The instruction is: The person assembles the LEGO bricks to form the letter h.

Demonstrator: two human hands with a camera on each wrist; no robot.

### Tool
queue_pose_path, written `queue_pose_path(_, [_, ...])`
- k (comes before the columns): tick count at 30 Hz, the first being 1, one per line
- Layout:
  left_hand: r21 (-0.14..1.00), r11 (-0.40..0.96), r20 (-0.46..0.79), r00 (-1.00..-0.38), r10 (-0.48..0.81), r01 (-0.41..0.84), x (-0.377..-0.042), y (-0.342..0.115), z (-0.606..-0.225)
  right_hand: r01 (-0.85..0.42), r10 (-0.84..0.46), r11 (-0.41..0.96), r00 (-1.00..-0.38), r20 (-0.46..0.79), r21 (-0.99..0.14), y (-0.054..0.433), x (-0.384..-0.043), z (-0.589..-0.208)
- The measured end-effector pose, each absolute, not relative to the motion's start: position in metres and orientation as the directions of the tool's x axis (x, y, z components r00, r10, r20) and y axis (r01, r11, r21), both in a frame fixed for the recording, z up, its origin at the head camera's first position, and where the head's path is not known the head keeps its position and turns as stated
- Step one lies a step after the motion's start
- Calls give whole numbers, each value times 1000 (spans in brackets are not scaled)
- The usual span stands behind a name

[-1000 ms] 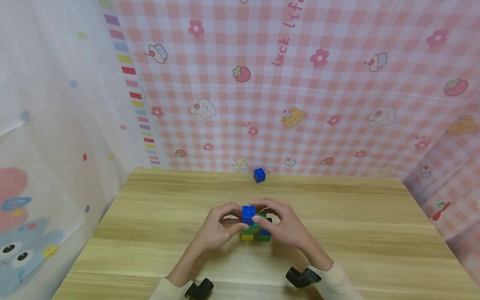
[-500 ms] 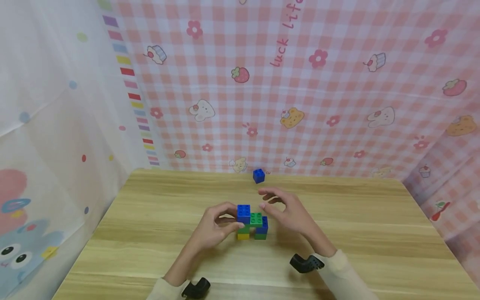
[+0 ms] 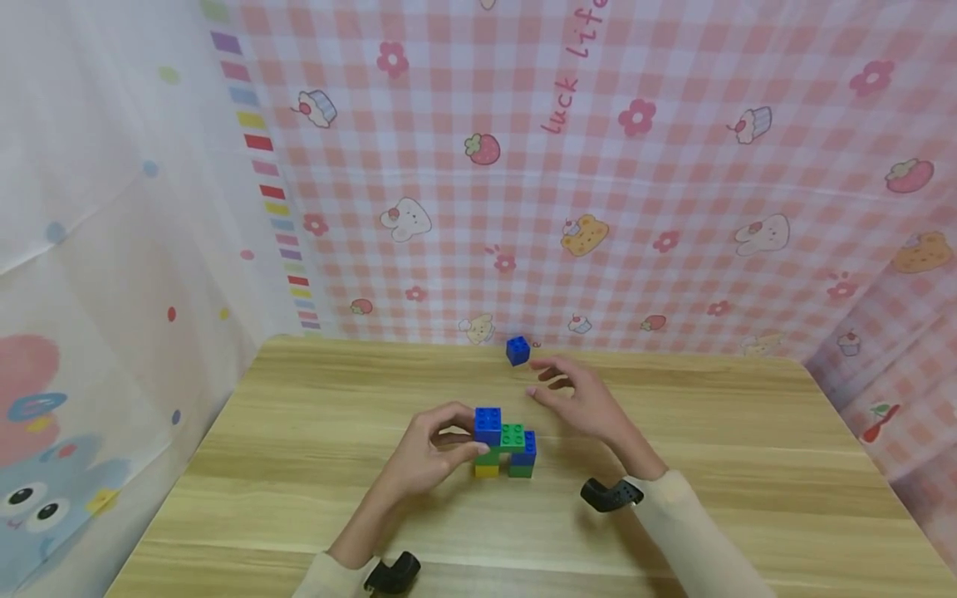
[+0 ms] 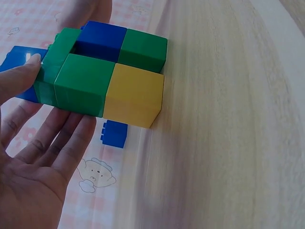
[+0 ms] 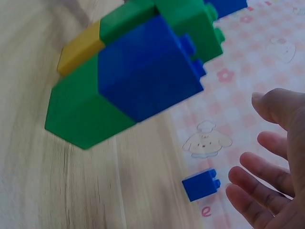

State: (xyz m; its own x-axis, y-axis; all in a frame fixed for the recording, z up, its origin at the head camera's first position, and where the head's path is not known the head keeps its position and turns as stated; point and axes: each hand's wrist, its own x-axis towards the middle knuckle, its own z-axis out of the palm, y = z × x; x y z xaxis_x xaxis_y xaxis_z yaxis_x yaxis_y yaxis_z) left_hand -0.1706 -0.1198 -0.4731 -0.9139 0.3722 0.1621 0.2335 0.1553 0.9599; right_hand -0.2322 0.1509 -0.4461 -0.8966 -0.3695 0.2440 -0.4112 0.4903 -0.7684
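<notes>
My left hand (image 3: pixel 426 453) pinches a small structure of toy building bricks (image 3: pixel 488 458) by its left side, with the thumb in front and the fingers behind. On top sits a blue brick (image 3: pixel 488 422), beside a green studded brick (image 3: pixel 512 434). Below, the left leg ends in a yellow brick (image 4: pixel 134 95) and the right leg in a green brick (image 5: pixel 86 109) under a blue brick (image 5: pixel 147 71). My right hand (image 3: pixel 583 403) holds nothing; its fingers reach toward a loose blue brick (image 3: pixel 517 350) at the table's back, short of it.
The wooden table (image 3: pixel 299 465) meets a pink checked cloth (image 3: pixel 538 183) along its back edge, close behind the loose brick. A white cloth (image 3: pixel 112 216) hangs on the left. Each wrist wears a black camera mount (image 3: pixel 609 496).
My right hand has let go of the brick structure and moved back and right, toward the loose blue brick. The left hand keeps its grip and has shifted slightly left.
</notes>
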Motion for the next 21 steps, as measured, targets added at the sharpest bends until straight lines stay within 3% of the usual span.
queue_pose_path(21, [965, 154, 139, -915, 379, 211, -170, -120, -472, -266, -277, 548, -952, 127, -793, 157, -272, -471])
